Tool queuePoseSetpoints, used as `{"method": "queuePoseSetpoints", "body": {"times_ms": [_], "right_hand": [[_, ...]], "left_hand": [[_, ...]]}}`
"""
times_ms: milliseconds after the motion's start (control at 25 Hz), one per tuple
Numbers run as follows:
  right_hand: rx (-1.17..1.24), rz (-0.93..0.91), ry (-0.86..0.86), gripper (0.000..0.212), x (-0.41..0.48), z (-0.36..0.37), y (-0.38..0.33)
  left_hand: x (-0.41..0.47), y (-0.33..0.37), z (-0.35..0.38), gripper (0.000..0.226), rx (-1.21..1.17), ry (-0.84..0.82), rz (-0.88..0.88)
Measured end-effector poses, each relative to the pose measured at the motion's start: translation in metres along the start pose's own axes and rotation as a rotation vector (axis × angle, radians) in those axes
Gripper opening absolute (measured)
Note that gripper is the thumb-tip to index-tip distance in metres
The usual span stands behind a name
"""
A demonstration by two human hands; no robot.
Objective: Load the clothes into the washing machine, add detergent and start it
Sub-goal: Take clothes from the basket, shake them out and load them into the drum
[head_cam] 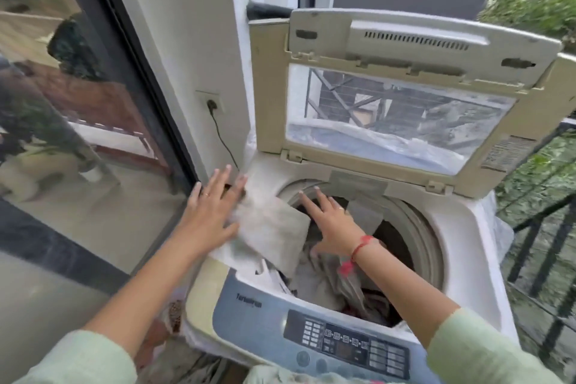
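Note:
A top-loading washing machine (461, 227) stands with its lid (405, 87) folded up and back. Inside the drum lie clothes (349, 287), mostly pale and grey with a bit of red. A grey-white cloth (274, 234) drapes over the left rim of the drum opening. My left hand (215, 209) lies flat with spread fingers on the machine's top left corner, touching that cloth's edge. My right hand (330, 224) reaches over the drum with straight fingers, its palm down on the clothes. The control panel (346, 343) is at the near edge.
A glass sliding door (78, 109) runs along the left. A wall socket (212, 103) with a black cord is behind the machine's left side. A black railing (542, 227) and greenery lie to the right. Patterned fabric (174, 315) sits low beside the machine.

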State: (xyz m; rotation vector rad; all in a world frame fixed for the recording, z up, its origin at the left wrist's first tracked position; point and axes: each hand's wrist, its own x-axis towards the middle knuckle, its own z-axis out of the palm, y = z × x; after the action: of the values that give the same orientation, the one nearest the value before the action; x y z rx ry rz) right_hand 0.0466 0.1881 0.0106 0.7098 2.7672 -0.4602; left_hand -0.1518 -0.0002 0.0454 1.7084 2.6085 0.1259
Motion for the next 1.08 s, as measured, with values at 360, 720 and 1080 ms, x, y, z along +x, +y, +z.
{"method": "queuePoseSetpoints", "body": {"times_ms": [360, 720, 1080], "right_hand": [[-0.126, -0.132, 0.144, 0.083, 0.019, 0.076, -0.015], [-0.003, 0.369, -0.360, 0.038, -0.034, 0.045, 0.080], [0.474, -0.502, 0.361, 0.040, -0.055, 0.006, -0.188]], "left_hand": [[-0.033, -0.008, 0.058, 0.078, -0.519, -0.215, -0.148], [-0.031, 0.022, 0.037, 0.070, -0.308, -0.079, -0.082], [-0.149, -0.048, 0.043, 0.067, -0.393, 0.255, -0.537]]}}
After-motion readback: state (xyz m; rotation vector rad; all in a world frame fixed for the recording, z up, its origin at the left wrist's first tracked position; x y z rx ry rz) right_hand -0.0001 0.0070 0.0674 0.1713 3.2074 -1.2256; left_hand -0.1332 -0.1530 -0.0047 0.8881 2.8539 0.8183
